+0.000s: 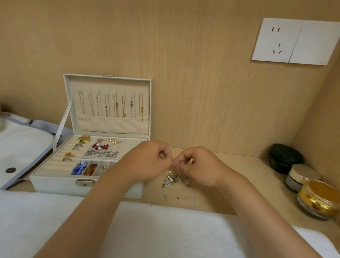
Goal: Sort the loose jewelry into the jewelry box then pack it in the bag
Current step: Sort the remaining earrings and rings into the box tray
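left hand [148,161] and right hand [195,167]: fingers curled, pinching one small silver piece [173,162] together | loose jewelry [175,179]: on bench, 6 o'clock below them | jewelry box [56,182]: open, 9 o'clock | bag [7,144]: beyond it, 9 o'clock

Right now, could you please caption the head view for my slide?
Left hand and right hand pinch a silver piece over loose jewelry beside the open jewelry box.
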Action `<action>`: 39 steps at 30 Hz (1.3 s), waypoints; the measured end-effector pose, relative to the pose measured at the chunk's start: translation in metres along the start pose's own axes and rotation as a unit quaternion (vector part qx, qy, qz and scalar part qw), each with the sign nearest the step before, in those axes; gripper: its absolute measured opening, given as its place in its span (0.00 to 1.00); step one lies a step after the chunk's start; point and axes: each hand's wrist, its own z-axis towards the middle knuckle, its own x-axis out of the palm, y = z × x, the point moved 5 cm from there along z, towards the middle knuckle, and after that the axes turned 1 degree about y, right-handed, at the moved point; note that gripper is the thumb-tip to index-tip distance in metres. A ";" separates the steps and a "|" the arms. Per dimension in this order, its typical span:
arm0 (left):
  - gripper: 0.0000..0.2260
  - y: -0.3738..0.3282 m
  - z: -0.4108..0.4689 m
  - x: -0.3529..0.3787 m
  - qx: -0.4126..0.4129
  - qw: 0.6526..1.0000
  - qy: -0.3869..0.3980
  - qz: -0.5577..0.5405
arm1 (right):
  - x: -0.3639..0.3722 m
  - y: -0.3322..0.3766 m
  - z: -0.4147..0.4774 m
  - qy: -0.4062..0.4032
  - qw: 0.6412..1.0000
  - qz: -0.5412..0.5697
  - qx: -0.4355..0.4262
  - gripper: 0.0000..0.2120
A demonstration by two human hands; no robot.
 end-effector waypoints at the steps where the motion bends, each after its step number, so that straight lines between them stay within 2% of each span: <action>1: 0.05 0.000 -0.001 -0.002 -0.004 1.000 -0.002 -0.019 | 0.003 0.000 0.000 0.007 1.000 -0.003 0.001 0.08; 4: 0.07 -0.002 -0.003 -0.008 -0.004 0.997 -0.010 -0.077 | 0.014 0.002 -0.001 0.039 0.999 -0.030 -0.006 0.04; 8: 0.07 -0.003 -0.004 -0.013 0.000 0.994 -0.019 -0.109 | 0.026 0.008 -0.003 0.068 0.993 -0.097 -0.030 0.05; 11: 0.06 -0.002 -0.004 -0.013 -0.003 0.993 -0.025 -0.113 | 0.027 0.011 -0.002 0.070 0.982 -0.174 -0.033 0.06; 19: 0.07 -0.002 -0.006 -0.009 0.002 0.996 -0.011 -0.088 | 0.028 0.012 -0.003 0.053 0.974 -0.220 -0.021 0.04; 22: 0.06 -0.003 -0.008 -0.009 0.011 0.996 -0.005 -0.083 | 0.027 0.014 -0.006 0.045 0.968 -0.243 -0.033 0.08; 25: 0.05 -0.002 -0.009 -0.014 0.009 0.996 -0.016 -0.089 | 0.019 0.015 -0.006 0.027 0.982 -0.185 -0.021 0.08; 28: 0.04 -0.003 -0.011 -0.023 0.007 0.994 -0.035 -0.100 | 0.010 0.019 -0.007 0.000 0.998 -0.057 -0.012 0.07; 31: 0.03 -0.003 -0.014 -0.038 0.010 0.994 -0.055 -0.090 | 0.004 0.027 -0.009 -0.017 0.998 0.064 -0.008 0.08; 39: 0.03 0.025 -0.037 -0.083 0.012 0.989 -0.093 -0.116 | 0.000 0.066 -0.001 -0.059 0.987 0.139 -0.048 0.05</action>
